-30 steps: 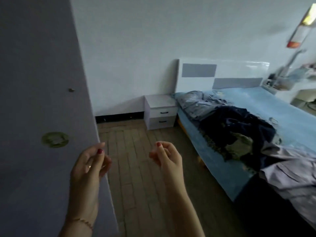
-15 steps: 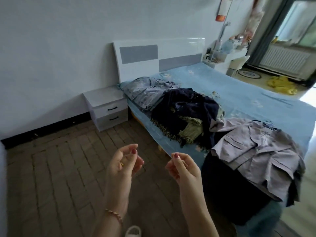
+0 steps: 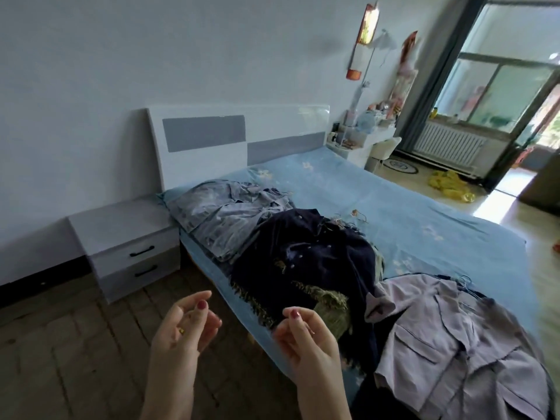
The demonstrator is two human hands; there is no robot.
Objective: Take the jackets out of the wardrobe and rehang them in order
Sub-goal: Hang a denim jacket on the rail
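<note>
Both hands raised low in view, above the near edge of the bed (image 3: 424,225). Left hand (image 3: 185,331) over the brick floor (image 3: 75,359), fingers loosely curled, empty; gold ring on one finger, red polish on the nails. Right hand (image 3: 306,334) just off the bed's edge, fingers likewise loosely curled, gripping nothing. Hands apart, not touching each other or any cloth.

Three jackets spread in a row along the near side of the bed, on the blue sheet. Grey jacket (image 3: 224,219) nearest the headboard (image 3: 230,137), crumpled. Navy jacket (image 3: 309,262) in the middle, overlapping the grey one's edge, fringed hem hanging toward the bed's side, olive lining (image 3: 330,307) showing just beyond the right hand. Lilac jacket (image 3: 448,341) nearest the foot, flap pockets up, lying partly over a dark garment; hanger wire seemingly visible at its collar, too small to confirm.

Nightstand (image 3: 127,247) with two drawers beside the headboard, against the wall. Cluttered white desk (image 3: 360,140) on the far side of the bed, pale chair beside it. Radiator (image 3: 448,147) under the window. Yellow heap (image 3: 451,186) on the far floor, nature unclear. Wardrobe out of view.
</note>
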